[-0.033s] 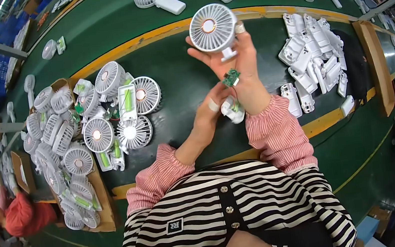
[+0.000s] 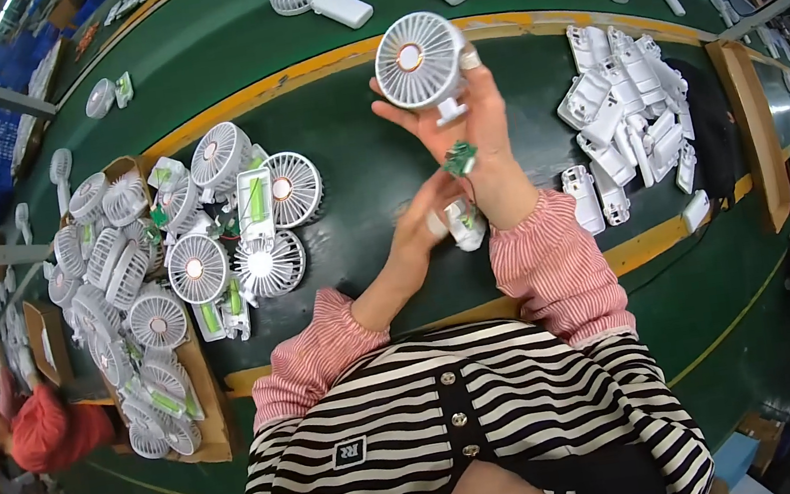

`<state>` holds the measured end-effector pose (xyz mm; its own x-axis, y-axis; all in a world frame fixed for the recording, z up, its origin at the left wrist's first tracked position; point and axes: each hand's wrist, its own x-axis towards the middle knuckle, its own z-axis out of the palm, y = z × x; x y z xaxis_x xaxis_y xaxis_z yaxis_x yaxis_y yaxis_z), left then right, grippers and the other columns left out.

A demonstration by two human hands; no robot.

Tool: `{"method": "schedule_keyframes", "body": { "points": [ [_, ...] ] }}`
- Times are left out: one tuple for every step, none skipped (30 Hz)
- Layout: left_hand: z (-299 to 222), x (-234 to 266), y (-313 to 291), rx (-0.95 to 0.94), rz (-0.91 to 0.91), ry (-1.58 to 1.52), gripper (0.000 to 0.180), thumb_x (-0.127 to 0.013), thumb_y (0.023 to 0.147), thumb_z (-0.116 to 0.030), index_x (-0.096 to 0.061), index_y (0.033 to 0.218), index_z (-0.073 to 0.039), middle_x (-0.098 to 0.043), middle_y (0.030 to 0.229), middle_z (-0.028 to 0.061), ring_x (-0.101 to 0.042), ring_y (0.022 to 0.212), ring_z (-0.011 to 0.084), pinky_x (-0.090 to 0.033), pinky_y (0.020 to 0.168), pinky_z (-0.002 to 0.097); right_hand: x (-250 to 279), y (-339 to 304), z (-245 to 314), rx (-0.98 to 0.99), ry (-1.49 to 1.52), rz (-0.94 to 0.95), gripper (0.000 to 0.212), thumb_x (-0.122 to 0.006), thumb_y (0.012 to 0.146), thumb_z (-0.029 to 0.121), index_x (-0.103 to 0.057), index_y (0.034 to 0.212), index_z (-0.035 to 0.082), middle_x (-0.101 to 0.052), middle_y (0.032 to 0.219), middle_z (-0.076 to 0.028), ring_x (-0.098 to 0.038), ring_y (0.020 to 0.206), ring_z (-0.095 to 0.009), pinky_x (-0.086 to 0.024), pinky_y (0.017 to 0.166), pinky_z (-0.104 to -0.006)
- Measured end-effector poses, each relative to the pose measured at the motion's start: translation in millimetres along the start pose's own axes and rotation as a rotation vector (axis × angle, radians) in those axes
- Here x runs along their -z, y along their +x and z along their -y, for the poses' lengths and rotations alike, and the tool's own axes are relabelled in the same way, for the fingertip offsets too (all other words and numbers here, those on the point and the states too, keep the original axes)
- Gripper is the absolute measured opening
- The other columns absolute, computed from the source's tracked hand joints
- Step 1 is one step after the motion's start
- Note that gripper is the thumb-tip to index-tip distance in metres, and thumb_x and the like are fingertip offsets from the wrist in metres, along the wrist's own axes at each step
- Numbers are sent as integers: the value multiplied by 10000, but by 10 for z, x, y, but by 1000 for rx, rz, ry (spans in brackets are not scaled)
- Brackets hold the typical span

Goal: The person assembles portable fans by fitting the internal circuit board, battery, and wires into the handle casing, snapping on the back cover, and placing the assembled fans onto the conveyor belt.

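Note:
My right hand (image 2: 481, 119) grips a white round fan head (image 2: 418, 62) with a copper-coloured ring at its centre, held up over the green table. The short neck of the fan points down toward my palm. A small green circuit board (image 2: 460, 157) sits below it, in front of my right wrist, pinched by the fingertips of my left hand (image 2: 420, 223). A white plastic handle part (image 2: 465, 225) hangs beside the left fingers, with a thin wire near it. How that part is held is partly hidden.
On the left, white fan heads with open handles (image 2: 158, 319) pile up on cardboard. White handle covers (image 2: 625, 103) heap at the right by a cardboard strip (image 2: 751, 136). Finished-looking fans (image 2: 343, 9) lie on the green belt (image 2: 215, 45) beyond. Another person (image 2: 42, 428) sits far left.
The fan head has shifted slightly left and down with my right hand. The circuit board has tilted and moved a little. My left hand has barely moved.

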<state>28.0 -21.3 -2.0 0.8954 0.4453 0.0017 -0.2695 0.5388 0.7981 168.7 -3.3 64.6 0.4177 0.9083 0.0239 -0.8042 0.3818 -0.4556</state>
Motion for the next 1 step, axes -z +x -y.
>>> {"method": "schedule_keyframes", "body": {
  "points": [
    [-2, 7, -75, 16, 11, 147, 783, -584, 794, -447, -226, 1368, -54, -368, 1327, 121, -362, 1227, 229, -231, 1037, 338, -38, -22, -49, 12, -83, -75, 549, -472, 834, 391, -383, 1257, 54, -481, 1198, -159, -485, 1078, -388, -423, 875, -540]
  ]
}}
